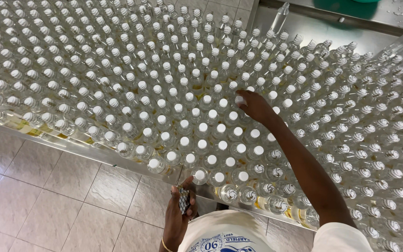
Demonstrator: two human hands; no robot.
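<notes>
Right hand reaches out over the packed bottles, fingertips pinched on one white cap near the middle of the steel table. Left hand, close to the body at the table's near edge, is clenched around a stack of patterned seals. Bottles on the right wear the same patterned seals; tiled floor lies below.

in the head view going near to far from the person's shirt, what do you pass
white shirt → left hand holding a stack of seals → metal table edge → plain white-capped bottles → right hand on a bottle cap → lone bottle lying flat
</notes>
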